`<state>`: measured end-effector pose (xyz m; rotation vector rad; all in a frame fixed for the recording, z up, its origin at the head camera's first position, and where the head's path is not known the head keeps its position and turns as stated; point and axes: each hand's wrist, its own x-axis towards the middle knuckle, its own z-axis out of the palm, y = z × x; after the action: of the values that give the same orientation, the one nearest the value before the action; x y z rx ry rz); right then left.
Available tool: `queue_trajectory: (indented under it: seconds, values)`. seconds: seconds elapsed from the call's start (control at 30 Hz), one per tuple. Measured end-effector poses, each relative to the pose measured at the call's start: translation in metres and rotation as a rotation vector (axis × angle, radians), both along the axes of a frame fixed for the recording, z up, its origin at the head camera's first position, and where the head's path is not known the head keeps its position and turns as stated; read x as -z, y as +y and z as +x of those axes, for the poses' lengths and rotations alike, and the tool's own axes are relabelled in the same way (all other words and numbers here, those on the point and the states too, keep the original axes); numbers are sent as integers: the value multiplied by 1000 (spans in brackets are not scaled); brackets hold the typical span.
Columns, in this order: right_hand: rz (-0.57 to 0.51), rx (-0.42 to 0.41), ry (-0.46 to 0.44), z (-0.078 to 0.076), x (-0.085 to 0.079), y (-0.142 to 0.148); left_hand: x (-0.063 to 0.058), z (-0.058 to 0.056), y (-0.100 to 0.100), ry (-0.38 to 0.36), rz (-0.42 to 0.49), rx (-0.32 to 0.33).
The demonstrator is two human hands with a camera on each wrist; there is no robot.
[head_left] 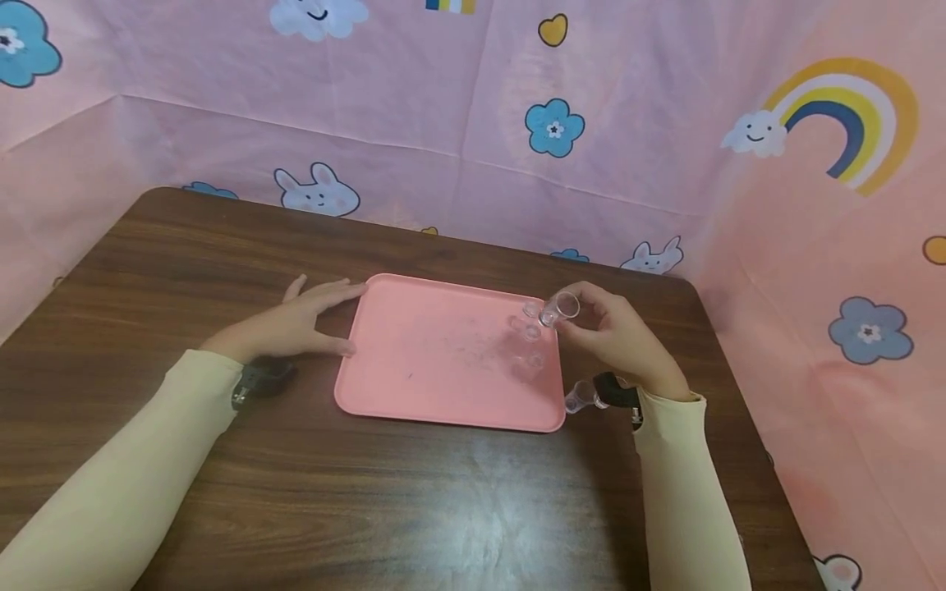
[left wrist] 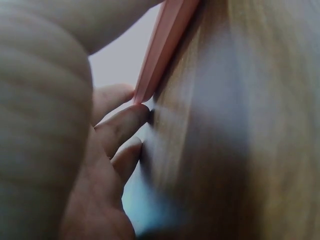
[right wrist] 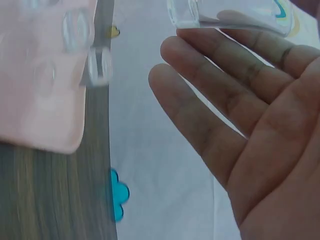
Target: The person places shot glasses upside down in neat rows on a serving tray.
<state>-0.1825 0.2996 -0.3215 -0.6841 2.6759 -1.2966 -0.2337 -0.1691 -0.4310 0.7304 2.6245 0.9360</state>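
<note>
Right hand raised over the far right corner of the pink tray, thumb and upper fingers pinching a small clear cup while the other fingers stay straight and spread. Cup tilted on its side, long axis roughly level, open mouth pointing away toward the pink cloth. Directly below and toward the tray's middle, three or so more clear cups standing close together on the tray. One further cup lying on the table just off the tray's near right corner, beside the right wrist. Left hand well apart from every cup, flat on the table, straight fingers touching the tray's left edge, gripping nothing. Right hand clearly the nearer one to all the cups.
</note>
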Motion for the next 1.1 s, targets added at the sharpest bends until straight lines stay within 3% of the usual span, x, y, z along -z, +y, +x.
queue_trajectory:
  seconds: [0.23,0.47,0.77,1.1]
  values:
    - [-22,-74,50,-8,4,-23,-1,1,1,9,6,2]
    - [-107,-132,17,-12,8,-44,0,2,1,11,2,1]
    - [-154,-207,53,-17,14,-71,1,1,0,16,6,2]
    - [-93,-215,95,-8,16,-94,4,0,-2,38,1,-2]
